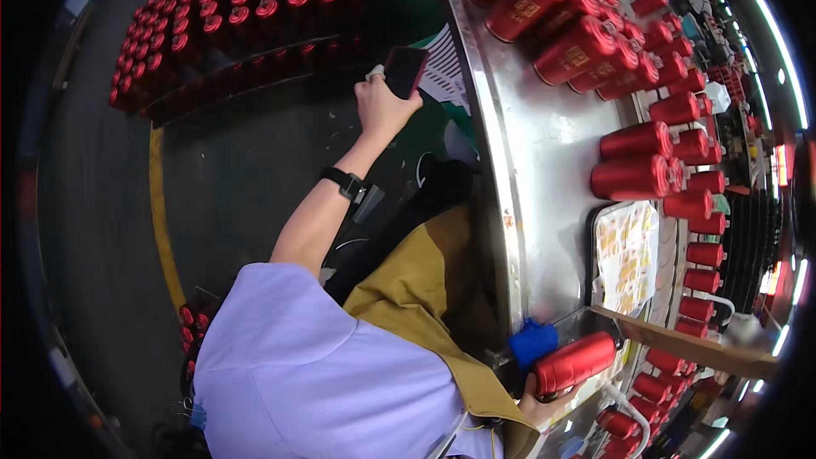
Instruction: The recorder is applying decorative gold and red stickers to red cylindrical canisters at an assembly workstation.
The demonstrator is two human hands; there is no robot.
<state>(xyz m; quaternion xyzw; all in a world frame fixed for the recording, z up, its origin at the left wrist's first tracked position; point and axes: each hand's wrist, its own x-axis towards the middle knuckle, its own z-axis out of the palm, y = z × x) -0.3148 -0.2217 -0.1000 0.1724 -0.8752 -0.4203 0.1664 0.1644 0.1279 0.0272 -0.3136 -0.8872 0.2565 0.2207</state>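
My left hand [385,110], stretched far out beside the table edge, is closed round a dark smartphone [405,70] with a reddish edge. Something white covers one fingertip, and a black watch [344,183] is on that wrist. At the lower right, my right hand [544,408] grips the base end of a red metal bottle [575,364], which lies tilted. A blue cloth [533,342] is beside this bottle. Past the phone hangs a white printed sheet [445,72] with green edges.
A steel table [544,144] carries several red bottles [586,51] and a tray [625,255] lined with patterned paper. Rows of red bottles [255,13] fill a rack at the far left. A brown board [684,342] juts over the right side. A yellow line [161,212] crosses the floor.
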